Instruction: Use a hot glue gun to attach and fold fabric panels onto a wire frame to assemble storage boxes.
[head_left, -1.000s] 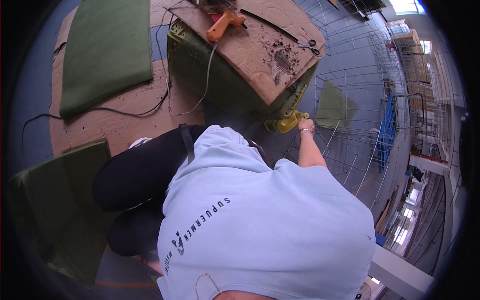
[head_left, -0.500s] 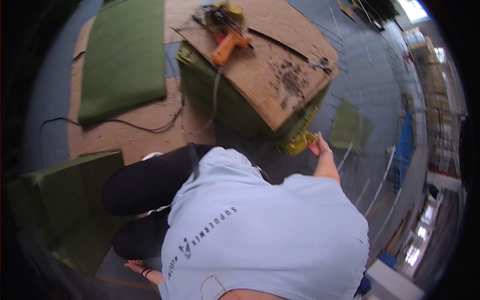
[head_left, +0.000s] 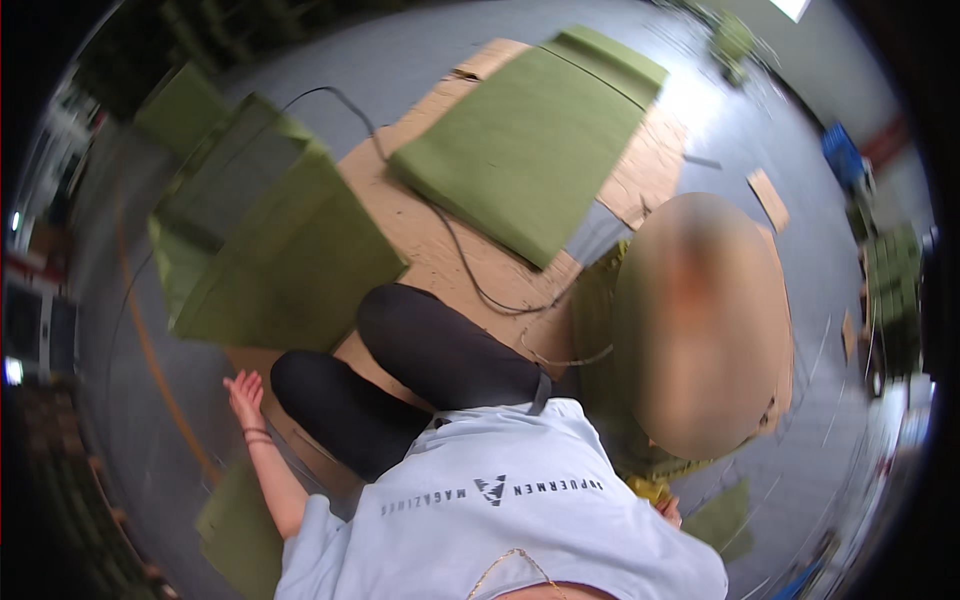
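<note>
The right hand [head_left: 671, 511], partly hidden by the shirt [head_left: 500, 545], meets the yellow object [head_left: 648, 490] at the person's right side; its grip cannot be told. The left hand [head_left: 246, 397], open and empty, hangs near the green box [head_left: 300, 265]. A shifting knee [head_left: 385, 312] might snag the cable [head_left: 476, 283] on the cardboard [head_left: 435, 275].
</note>
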